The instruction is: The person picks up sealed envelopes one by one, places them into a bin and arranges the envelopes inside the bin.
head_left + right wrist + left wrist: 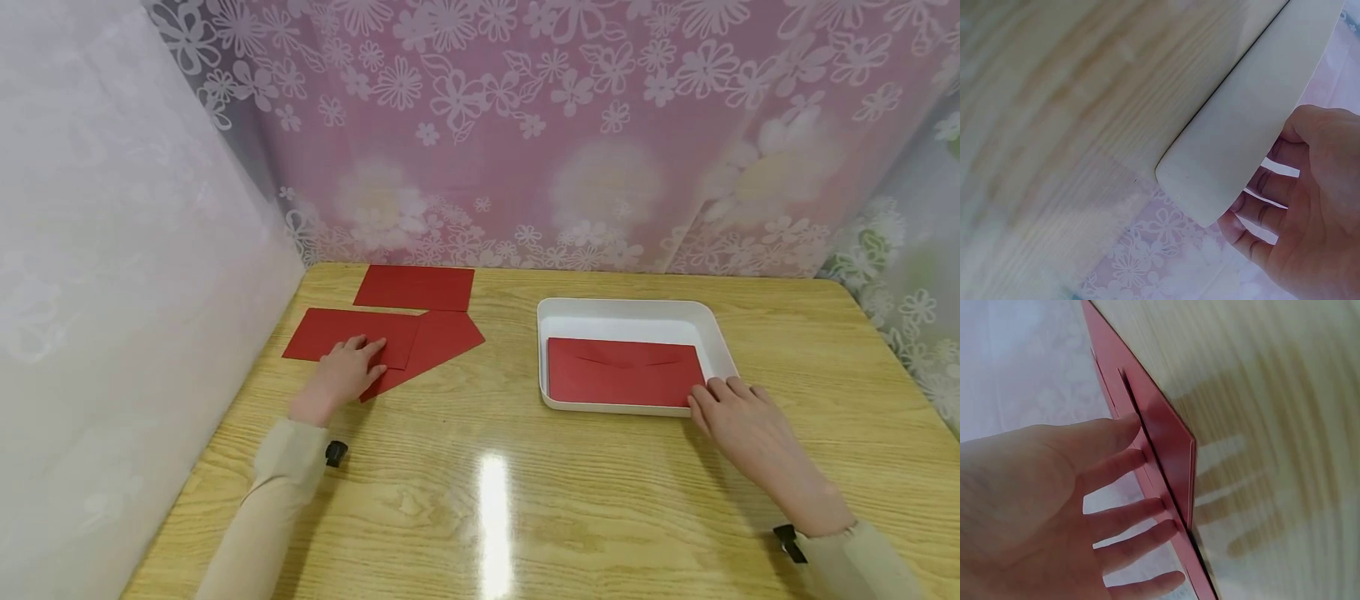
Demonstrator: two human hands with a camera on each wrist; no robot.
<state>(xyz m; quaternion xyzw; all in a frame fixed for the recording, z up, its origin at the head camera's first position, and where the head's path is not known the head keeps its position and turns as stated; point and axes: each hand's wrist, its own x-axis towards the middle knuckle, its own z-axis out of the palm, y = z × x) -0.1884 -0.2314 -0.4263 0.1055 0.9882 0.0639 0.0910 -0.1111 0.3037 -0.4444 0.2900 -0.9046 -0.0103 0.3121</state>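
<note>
On the table's left side lie three red envelopes. My left hand rests its fingertips on the front-left envelope, which overlaps the slanted envelope; the third envelope is behind them. Its fingers are fairly straight and spread across the red paper in the left wrist view, thumb by the near edge. At right, another red envelope lies in a white tray. My right hand touches the tray's near right corner, lightly bent fingers over the rim, beside the envelope's corner.
The wooden table runs back to a pink floral cloth. A pale sheet hangs along the left side, and a floral cloth borders the right.
</note>
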